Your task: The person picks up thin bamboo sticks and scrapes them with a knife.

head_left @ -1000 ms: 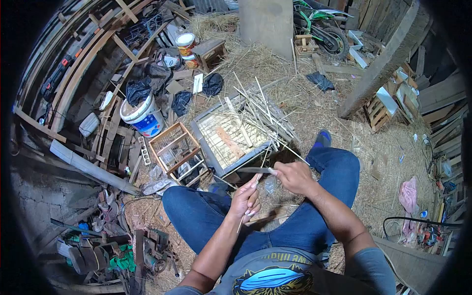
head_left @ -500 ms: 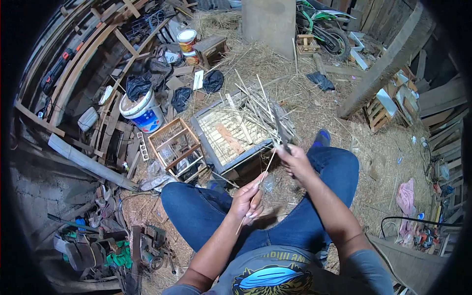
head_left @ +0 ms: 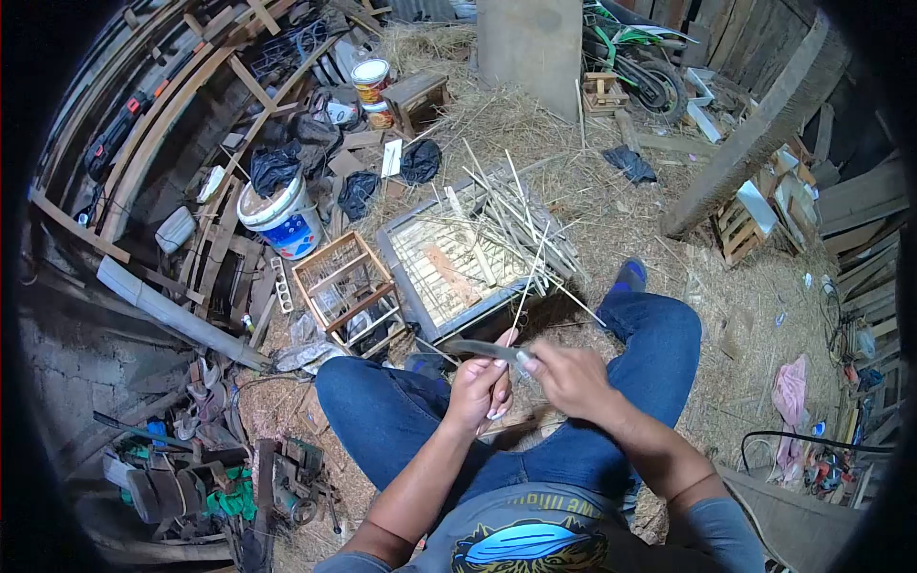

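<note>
My left hand [head_left: 475, 393] is closed around a thin bamboo-like stick [head_left: 522, 304], which points up and away toward the low table. In my right hand [head_left: 575, 380] is a knife, gripped by a handle mostly hidden in my fingers. The knife's blade [head_left: 485, 350] reaches left across the stick, right above my left fingers; whether its edge touches the stick I cannot tell. Both hands are over my lap, between my bent knees. Beyond them stands the low grey-framed table [head_left: 413, 304], with a heap of thin sticks [head_left: 521, 215] and a flat brown piece of wood [head_left: 453, 274] on top.
Left of the table is a small wooden cage-like frame [head_left: 346, 286]. Behind it stands a white bucket [head_left: 287, 224] with a black bag on it. A wooden post [head_left: 750, 129] leans at the right, and a green motorbike [head_left: 640, 72] is at the back. Straw and shavings cover the floor.
My right hand has swung the knife from pointing up and away to lying leftward across the stick, close to my left hand. The left hand keeps its hold, nearly in place.
</note>
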